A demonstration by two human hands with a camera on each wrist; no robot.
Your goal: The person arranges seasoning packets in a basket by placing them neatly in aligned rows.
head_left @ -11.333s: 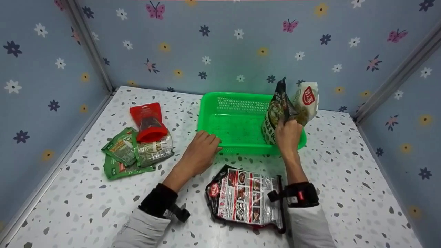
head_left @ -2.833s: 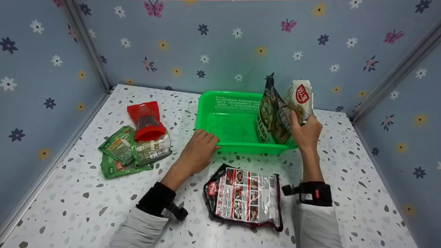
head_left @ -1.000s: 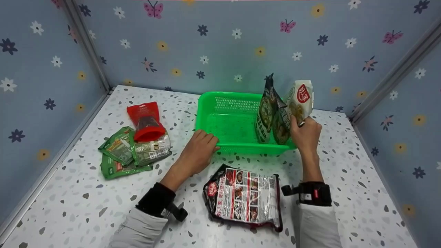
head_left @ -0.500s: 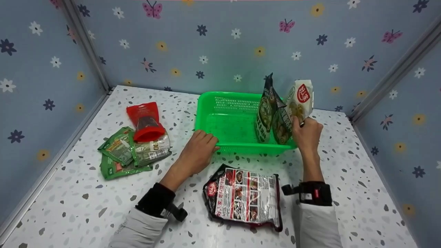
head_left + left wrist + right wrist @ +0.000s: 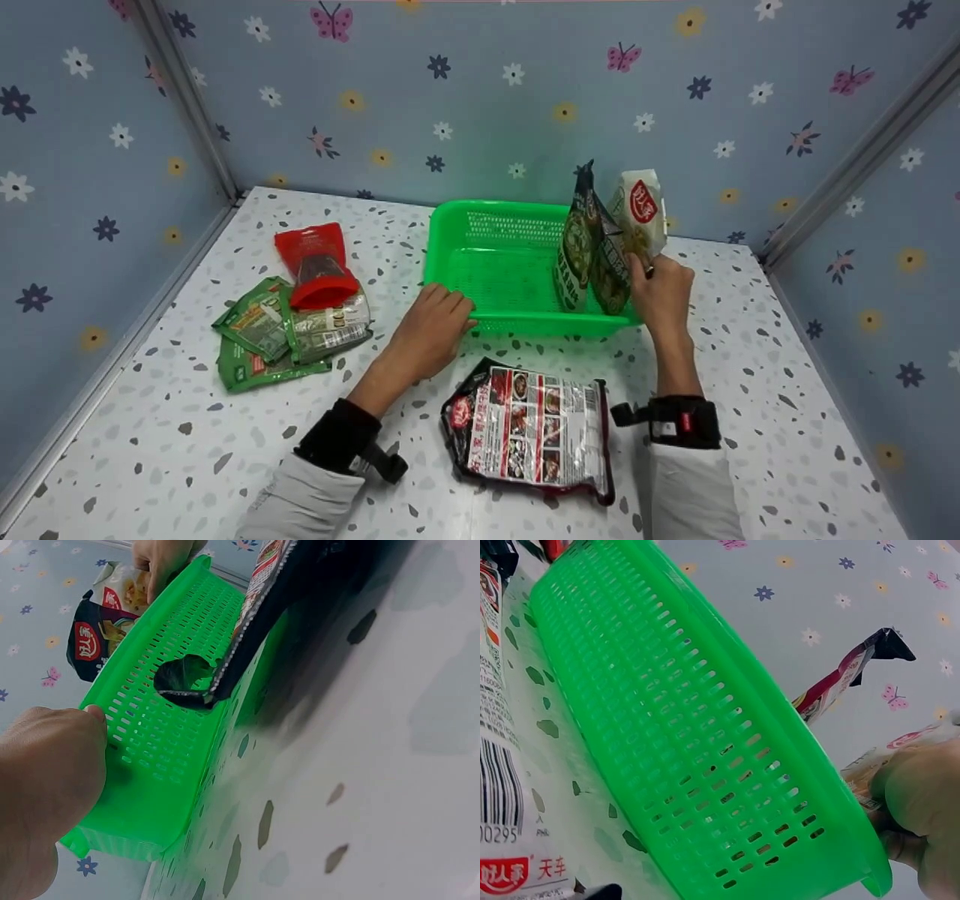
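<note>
White packet (image 5: 641,204) with a red logo stands upright at the right end of the green basket (image 5: 540,323), its lower part hidden behind a hand and a dark package. From the far left, the speckled table (image 5: 157,442) meets a blue wall (image 5: 67,150) printed with flowers. On the table's left side lie three green packets (image 5: 259,319) in an overlapping heap, one of them showing a pale panel with a barcode; a red pouch (image 5: 319,259) lies on top of them. Next comes the left hand (image 5: 431,330), at the basket's front left corner with its fingers curled over the rim, gripping it; a black wristband (image 5: 341,435) and a grey sleeve (image 5: 304,499) follow below. Just in front of the basket, well apart from the green heap, a black-edged bag (image 5: 525,424) lies flat, its face crowded with small food pictures and red stripes. Inside the basket, to the right of its bare floor, stands dark packaging (image 5: 574,259) with two printed faces; whether that is one packet or two, I cannot tell. Right of it, the right hand (image 5: 664,292) is closed on the white packet, thumb against the printed front, pinching it near the rim. Below that hand are another wristband (image 5: 684,421) and sleeve (image 5: 694,487).
</note>
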